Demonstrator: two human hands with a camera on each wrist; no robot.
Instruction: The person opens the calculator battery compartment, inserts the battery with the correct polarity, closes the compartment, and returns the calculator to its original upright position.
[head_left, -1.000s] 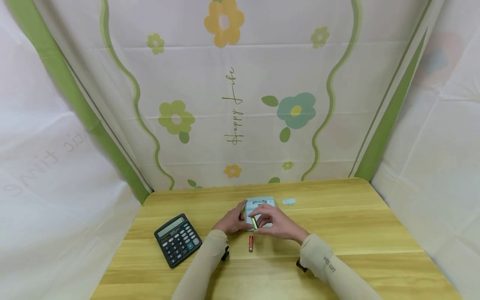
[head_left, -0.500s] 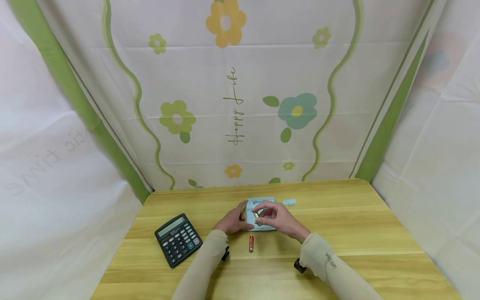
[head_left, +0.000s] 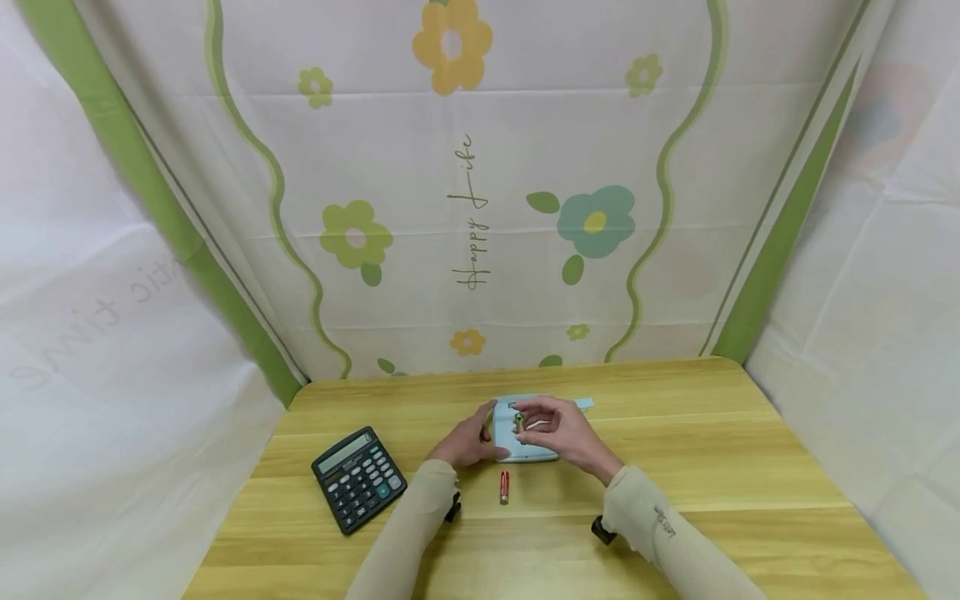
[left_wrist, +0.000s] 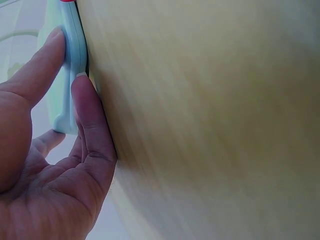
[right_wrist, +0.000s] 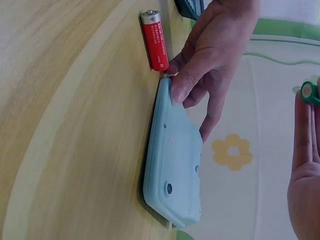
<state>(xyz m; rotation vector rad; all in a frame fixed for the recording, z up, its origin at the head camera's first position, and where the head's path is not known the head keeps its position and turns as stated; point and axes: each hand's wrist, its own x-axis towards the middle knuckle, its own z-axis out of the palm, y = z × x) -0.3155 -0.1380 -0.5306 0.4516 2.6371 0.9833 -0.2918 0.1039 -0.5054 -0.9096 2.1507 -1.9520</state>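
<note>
My left hand (head_left: pixel 465 442) grips the left edge of a light-blue device (head_left: pixel 504 425) lying on the wooden table. Its thumb and fingers sit on both sides of that edge in the left wrist view. The device shows a flat back with a slot near its far edge. Above it, my right hand (head_left: pixel 561 435) pinches a green battery (head_left: pixel 519 423) between thumb and fingertips. In the right wrist view, the green battery (right_wrist: pixel 308 92) is seen end-on, off the device. A red battery (head_left: pixel 504 487) lies on the table just in front of the device.
A small light-blue cover (head_left: pixel 584 403) lies beyond my right hand, partly hidden by it. To the left lies a black calculator (head_left: pixel 358 480), keys up. A floral curtain (head_left: pixel 517 283) hangs behind the table, with white fabric on both sides.
My right hand has carried the green battery away from me, from the device's near edge to over its middle. The left hand, the device and the red battery stay in place.
</note>
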